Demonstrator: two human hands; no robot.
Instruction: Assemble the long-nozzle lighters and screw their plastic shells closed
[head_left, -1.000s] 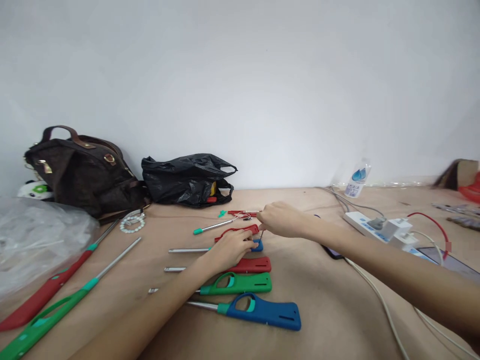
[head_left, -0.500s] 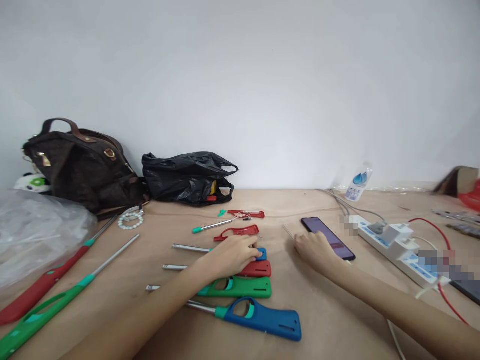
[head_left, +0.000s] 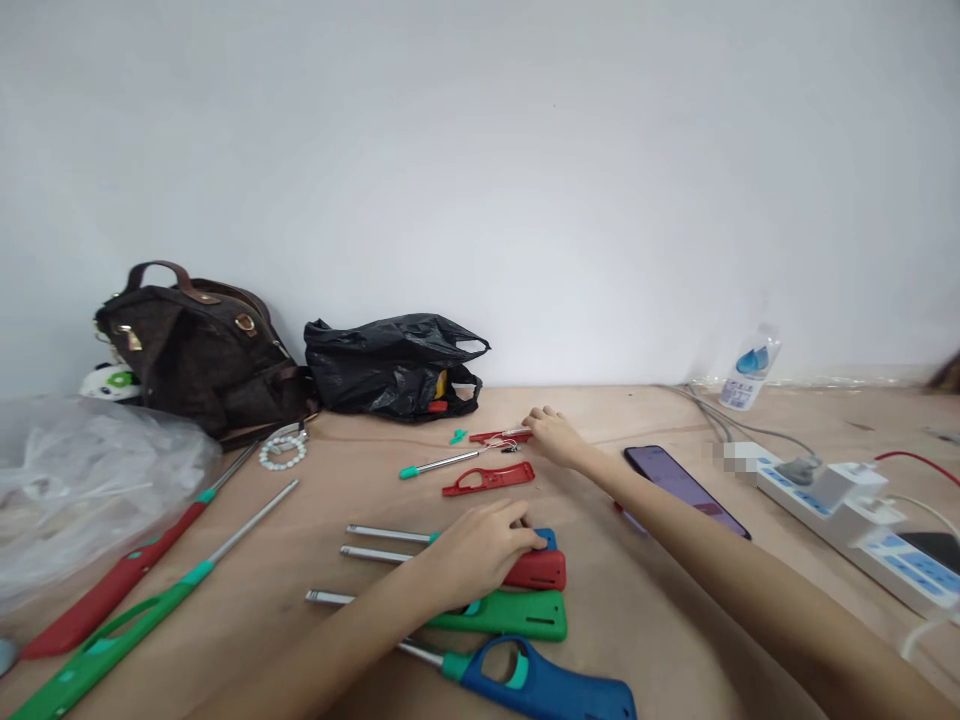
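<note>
My left hand (head_left: 487,545) is closed over the handle end of a blue lighter (head_left: 550,539), the rearmost in a row of long-nosed gas lighters. Close by lie a red lighter (head_left: 544,571), a green lighter (head_left: 525,613) and a larger blue lighter (head_left: 570,690) at the front. Farther back, my right hand (head_left: 553,436) has its fingers closed on the right end of a red lighter casing half (head_left: 491,437); the fingertips are partly hidden. Beside that casing are a metal lighter tube with a green end (head_left: 442,465), thin wires and another red casing half (head_left: 489,479).
A phone (head_left: 686,490) lies under my right forearm, near a white power strip (head_left: 832,515). At the back stand a black plastic bag (head_left: 390,365), a dark backpack (head_left: 202,360) and a bottle (head_left: 750,370). Long red and green lighters (head_left: 124,625) lie left beside a bracelet (head_left: 283,452).
My right hand has let go of the thin rod beside the phone and moved left and back to the red casing half. My left hand stays on the blue lighter. The view has shifted slightly.
</note>
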